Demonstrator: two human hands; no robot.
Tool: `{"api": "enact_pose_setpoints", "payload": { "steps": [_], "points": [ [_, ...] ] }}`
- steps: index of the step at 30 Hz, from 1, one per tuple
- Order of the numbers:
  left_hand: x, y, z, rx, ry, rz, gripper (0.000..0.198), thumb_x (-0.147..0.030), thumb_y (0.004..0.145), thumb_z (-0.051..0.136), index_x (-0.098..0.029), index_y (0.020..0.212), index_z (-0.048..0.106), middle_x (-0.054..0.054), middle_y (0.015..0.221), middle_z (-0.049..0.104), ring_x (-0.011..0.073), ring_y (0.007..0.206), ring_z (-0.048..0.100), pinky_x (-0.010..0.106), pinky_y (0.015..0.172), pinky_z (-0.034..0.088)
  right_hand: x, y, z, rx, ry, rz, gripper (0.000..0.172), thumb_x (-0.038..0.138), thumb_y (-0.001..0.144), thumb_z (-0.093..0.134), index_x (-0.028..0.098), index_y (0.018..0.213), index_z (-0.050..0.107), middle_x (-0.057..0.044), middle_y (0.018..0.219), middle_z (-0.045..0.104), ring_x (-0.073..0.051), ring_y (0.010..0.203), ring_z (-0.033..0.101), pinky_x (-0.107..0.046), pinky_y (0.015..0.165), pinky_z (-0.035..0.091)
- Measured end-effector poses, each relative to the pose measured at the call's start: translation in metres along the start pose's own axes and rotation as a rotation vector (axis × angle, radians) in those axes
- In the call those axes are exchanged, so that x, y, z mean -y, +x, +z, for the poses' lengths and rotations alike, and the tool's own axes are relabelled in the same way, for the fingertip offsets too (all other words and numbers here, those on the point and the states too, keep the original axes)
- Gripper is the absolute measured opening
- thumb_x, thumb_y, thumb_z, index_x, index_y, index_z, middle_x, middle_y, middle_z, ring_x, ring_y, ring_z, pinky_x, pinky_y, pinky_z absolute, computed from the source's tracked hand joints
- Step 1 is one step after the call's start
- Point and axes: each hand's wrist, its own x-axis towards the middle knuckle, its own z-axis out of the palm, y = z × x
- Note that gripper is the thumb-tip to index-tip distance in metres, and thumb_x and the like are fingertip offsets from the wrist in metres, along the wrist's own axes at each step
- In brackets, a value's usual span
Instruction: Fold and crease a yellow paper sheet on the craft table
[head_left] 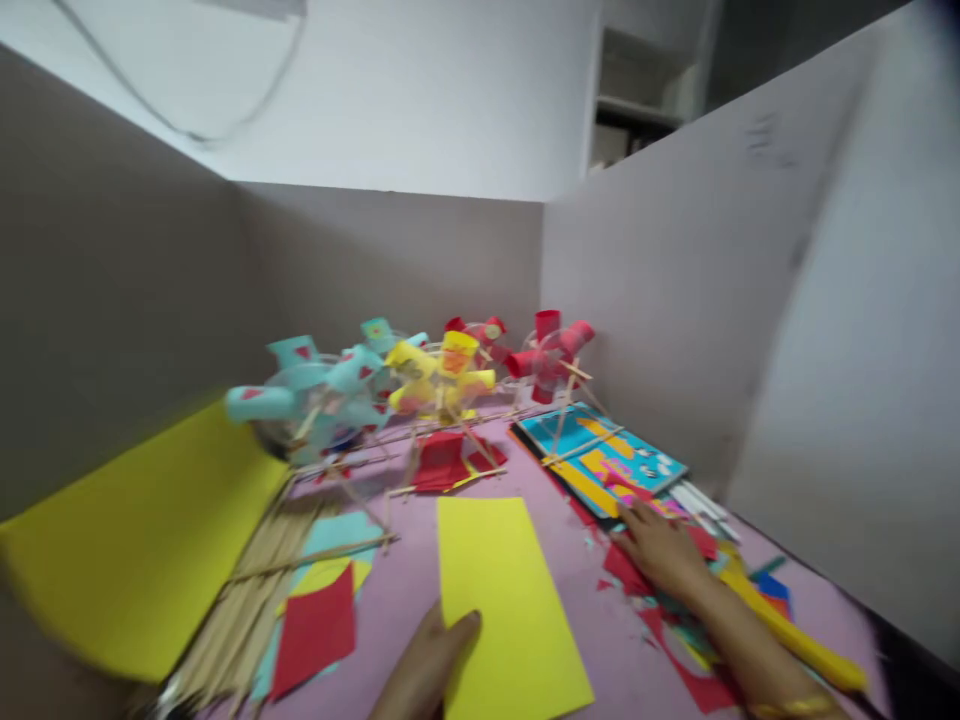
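My left hand (pixel 431 660) holds a yellow paper strip (pixel 506 600) by its left edge, with the thumb on top and the other fingers mostly hidden underneath. On the right, my right hand (pixel 660 550) rests palm down with fingers spread over red paper scraps (pixel 626 572), beside the lower edge of a blue and orange book (pixel 600 455). Beyond the strip stands a stick-framed wheel with yellow paper rolls (pixel 457 352). Red paper pieces (pixel 440 462) lie under its frame.
Light-blue rolled wheels (pixel 259 403) and red ones (pixel 547 360) stand at the back. Wooden sticks (pixel 244 600), a red sheet (pixel 315 632) and a large yellow sheet (pixel 150 540) are left. A yellow tool (pixel 795 630) lies right. Grey panels (pixel 390 260) enclose the pink tabletop (pixel 401 580).
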Motion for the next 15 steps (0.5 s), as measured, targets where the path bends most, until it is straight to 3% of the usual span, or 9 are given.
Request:
{"api": "enact_pose_setpoints", "payload": {
  "steps": [2, 4, 7, 11, 12, 15],
  "points": [
    [-0.001, -0.005, 0.004, 0.058, 0.004, 0.021, 0.043, -0.022, 0.068, 0.064, -0.01, 0.11, 0.061, 0.015, 0.099, 0.071, 0.0331, 0.097, 0.063, 0.043, 0.083, 0.048, -0.005, 0.007, 0.005, 0.015, -0.017, -0.029, 0.041, 0.036, 0.088, 0.039, 0.014, 0.119, 0.055, -0.021, 0.129, 0.052, -0.037, 0.113, 0.051, -0.056, 0.091, 0.035],
    [-0.001, -0.005, 0.004, 0.094, 0.037, 0.037, 0.042, -0.016, 0.071, 0.058, -0.01, 0.113, 0.059, 0.015, 0.101, 0.071, 0.0303, 0.095, 0.064, 0.041, 0.081, 0.048, -0.01, 0.019, 0.01, 0.005, -0.033, -0.035, 0.044, 0.038, 0.089, 0.035, 0.012, 0.117, 0.057, -0.02, 0.132, 0.049, -0.036, 0.119, 0.046, -0.054, 0.09, 0.038],
    [0.002, -0.003, -0.001, 0.102, 0.106, 0.063, 0.042, -0.014, 0.071, 0.055, -0.01, 0.112, 0.058, 0.015, 0.098, 0.071, 0.0274, 0.09, 0.066, 0.038, 0.078, 0.049, -0.014, 0.031, 0.022, -0.004, -0.059, -0.021, 0.055, 0.042, 0.087, 0.035, 0.01, 0.13, 0.043, -0.021, 0.139, 0.039, -0.036, 0.127, 0.035, -0.058, 0.09, 0.037],
    [0.007, -0.002, -0.006, 0.115, 0.13, 0.096, 0.047, -0.01, 0.068, 0.051, -0.011, 0.115, 0.056, 0.013, 0.097, 0.071, 0.0251, 0.087, 0.066, 0.036, 0.077, 0.049, -0.021, 0.033, 0.034, 0.029, -0.075, -0.075, 0.042, 0.031, 0.087, 0.033, 0.016, 0.121, 0.054, -0.016, 0.134, 0.048, -0.036, 0.128, 0.035, -0.062, 0.088, 0.037],
    [0.008, -0.002, -0.006, 0.118, 0.13, 0.1, 0.048, -0.009, 0.068, 0.05, -0.011, 0.116, 0.055, 0.013, 0.097, 0.071, 0.0251, 0.087, 0.066, 0.037, 0.077, 0.049, -0.02, 0.033, 0.035, -0.006, -0.082, -0.098, 0.042, 0.031, 0.087, 0.033, 0.016, 0.119, 0.055, -0.017, 0.135, 0.047, -0.036, 0.127, 0.035, -0.063, 0.087, 0.037],
    [0.01, -0.001, -0.005, 0.09, 0.145, 0.133, 0.049, -0.008, 0.066, 0.051, -0.012, 0.114, 0.056, 0.013, 0.099, 0.07, 0.0256, 0.088, 0.066, 0.039, 0.08, 0.048, 0.005, 0.028, 0.026, -0.281, -0.047, -0.186, 0.048, 0.039, 0.086, 0.037, 0.008, 0.114, 0.059, -0.023, 0.132, 0.048, -0.038, 0.119, 0.044, -0.054, 0.087, 0.042]
  ]
}}
